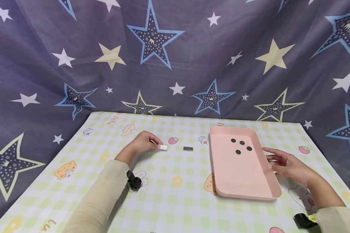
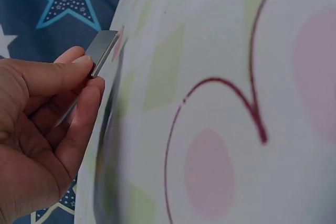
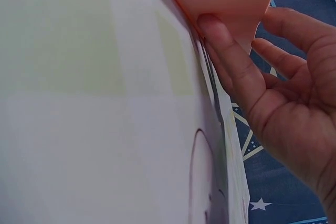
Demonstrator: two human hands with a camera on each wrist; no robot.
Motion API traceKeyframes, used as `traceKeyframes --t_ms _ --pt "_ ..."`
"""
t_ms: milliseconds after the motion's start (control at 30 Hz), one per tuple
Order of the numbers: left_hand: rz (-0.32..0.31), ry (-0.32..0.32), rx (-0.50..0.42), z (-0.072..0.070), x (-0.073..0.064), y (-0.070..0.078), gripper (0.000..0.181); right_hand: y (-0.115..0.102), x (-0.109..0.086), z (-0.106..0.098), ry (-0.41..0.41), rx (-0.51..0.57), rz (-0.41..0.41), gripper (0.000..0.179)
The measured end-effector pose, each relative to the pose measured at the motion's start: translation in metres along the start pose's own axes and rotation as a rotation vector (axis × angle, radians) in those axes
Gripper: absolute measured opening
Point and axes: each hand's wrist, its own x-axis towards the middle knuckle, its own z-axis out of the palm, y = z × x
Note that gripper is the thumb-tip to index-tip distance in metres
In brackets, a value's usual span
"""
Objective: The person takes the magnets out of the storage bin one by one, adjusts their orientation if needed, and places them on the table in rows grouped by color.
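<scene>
My left hand (image 1: 145,141) pinches a small flat rectangular block (image 1: 163,147) between thumb and fingers, low over the tablecloth. The block looks white in the head view; in the left wrist view the same metallic block (image 2: 102,46) is held by one end, tilted. A second small block (image 1: 188,149), dark on top with a light edge, lies to its right on the cloth. At the right stands a pink tray (image 1: 236,178). My right hand (image 1: 291,166) touches the tray's outer right wall with thumb and fingertips, its fingers mostly straight.
Several black discs (image 1: 242,143) lie apart inside the tray, toward its far end. A checked green and white tablecloth (image 1: 160,200) with cartoon prints covers the table. Behind the table's far edge hangs a dark curtain (image 1: 180,71) with stars.
</scene>
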Motion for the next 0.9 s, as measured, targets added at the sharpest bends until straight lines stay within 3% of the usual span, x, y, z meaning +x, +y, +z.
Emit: traceKeyframes --t_ms 433,900 --pt "-0.020 -0.002 0.039 0.007 0.009 0.000 0.012 -0.001 0.000 0.000 -0.002 0.003 0.008 0.061" --pt "0.036 0.033 0.128 0.011 0.010 -0.002 0.018 0.001 0.000 0.000 -0.011 0.004 -0.010 0.060"
